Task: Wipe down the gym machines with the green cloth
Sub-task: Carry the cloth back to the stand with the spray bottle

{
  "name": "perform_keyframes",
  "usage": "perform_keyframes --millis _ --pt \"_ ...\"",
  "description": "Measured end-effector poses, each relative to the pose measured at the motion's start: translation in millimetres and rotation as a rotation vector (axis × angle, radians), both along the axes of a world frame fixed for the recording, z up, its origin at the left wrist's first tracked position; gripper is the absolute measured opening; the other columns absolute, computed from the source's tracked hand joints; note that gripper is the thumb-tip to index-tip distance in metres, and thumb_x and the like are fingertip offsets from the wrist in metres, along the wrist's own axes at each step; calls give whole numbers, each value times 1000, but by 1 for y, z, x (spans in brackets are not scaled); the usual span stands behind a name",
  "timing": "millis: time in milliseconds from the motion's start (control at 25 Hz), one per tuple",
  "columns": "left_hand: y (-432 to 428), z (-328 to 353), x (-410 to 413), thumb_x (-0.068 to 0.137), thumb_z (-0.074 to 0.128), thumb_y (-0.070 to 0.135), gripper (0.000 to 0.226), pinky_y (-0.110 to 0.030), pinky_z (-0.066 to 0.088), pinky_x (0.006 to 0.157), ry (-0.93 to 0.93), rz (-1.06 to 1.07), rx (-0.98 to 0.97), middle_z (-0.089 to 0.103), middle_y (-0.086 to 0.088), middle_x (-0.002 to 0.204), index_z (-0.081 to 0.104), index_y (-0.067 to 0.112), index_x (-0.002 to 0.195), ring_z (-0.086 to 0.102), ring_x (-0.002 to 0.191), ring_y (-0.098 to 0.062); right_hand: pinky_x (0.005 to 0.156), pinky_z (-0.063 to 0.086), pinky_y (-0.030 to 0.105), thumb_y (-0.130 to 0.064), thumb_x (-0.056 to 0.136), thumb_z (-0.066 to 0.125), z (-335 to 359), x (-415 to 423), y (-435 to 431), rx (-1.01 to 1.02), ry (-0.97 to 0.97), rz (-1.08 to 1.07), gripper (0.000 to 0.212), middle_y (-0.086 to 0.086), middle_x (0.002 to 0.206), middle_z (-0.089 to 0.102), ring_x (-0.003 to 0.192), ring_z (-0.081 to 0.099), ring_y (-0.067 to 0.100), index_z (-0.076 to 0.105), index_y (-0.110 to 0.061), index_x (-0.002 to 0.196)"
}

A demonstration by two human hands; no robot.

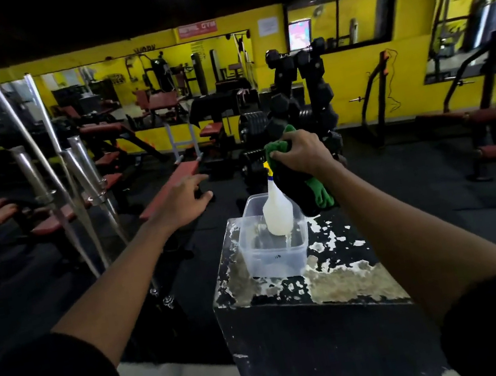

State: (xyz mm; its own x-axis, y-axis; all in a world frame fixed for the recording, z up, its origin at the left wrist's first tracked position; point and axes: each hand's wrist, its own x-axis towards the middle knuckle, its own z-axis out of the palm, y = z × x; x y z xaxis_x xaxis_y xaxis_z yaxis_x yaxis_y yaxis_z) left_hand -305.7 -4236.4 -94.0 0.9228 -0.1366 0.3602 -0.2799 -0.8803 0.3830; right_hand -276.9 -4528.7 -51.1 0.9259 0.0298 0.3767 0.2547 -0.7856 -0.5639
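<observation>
My right hand [300, 153] grips a bunched green cloth [318, 192], which hangs down past a dark fold just right of the spray bottle. The white spray bottle [277, 209] with a yellow and blue nozzle stands upright in a clear plastic tub [274, 259]. The tub sits on a black box [313, 319] with peeling paint. My left hand [184, 200] hovers in the air to the left of the tub, fingers stretched out and holding nothing. Red-padded benches [170, 189] and other gym machines fill the room beyond.
Several chrome barbells [86, 183] lean upright on the left, close to my left arm. A dumbbell rack [303, 95] and weight plates stand behind the box. Black rubber flooring lies around it. Yellow walls with mirrors close off the back.
</observation>
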Motion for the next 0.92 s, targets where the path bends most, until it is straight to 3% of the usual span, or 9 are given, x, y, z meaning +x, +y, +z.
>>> perform_keyframes --millis 200,400,560,720,840,920 --pt "15 -21 73 94 64 30 49 -31 47 95 67 -94 0 59 -4 130 52 19 140 59 116 -18 87 47 35 -37 86 71 -26 46 28 -32 39 -22 41 14 114 69 109 62 32 70 -15 120" --pt "22 -46 133 96 62 28 48 -24 40 94 119 -146 -8 54 -4 137 50 15 142 57 120 -19 78 42 32 -35 84 73 -77 93 53 -43 101 -15 32 14 102 70 102 62 32 70 -10 104" --pt "25 -78 158 97 61 28 48 -29 43 101 157 -181 -41 53 -5 138 51 14 142 55 122 -19 72 39 31 -33 86 71 -129 104 69 -96 223 17 27 13 99 67 97 62 32 66 -7 92" --pt "27 -124 172 96 62 28 49 -31 43 102 242 -243 -46 54 -8 137 51 13 141 55 121 -21 70 40 34 -39 84 68 -191 109 75 -165 374 70 25 9 87 58 90 61 31 58 -17 76" --pt "23 -151 182 95 63 29 49 -31 43 102 269 -298 -51 56 -10 135 52 11 140 56 122 -21 71 50 37 -59 69 56 -228 121 76 -165 434 11 39 8 88 59 85 62 32 64 -22 79" --pt "22 -162 187 95 63 31 51 -32 42 104 300 -327 -63 56 -9 136 52 12 140 55 124 -21 75 53 39 -51 74 64 -249 132 77 -196 515 -20 37 11 94 63 88 64 34 68 -18 89"
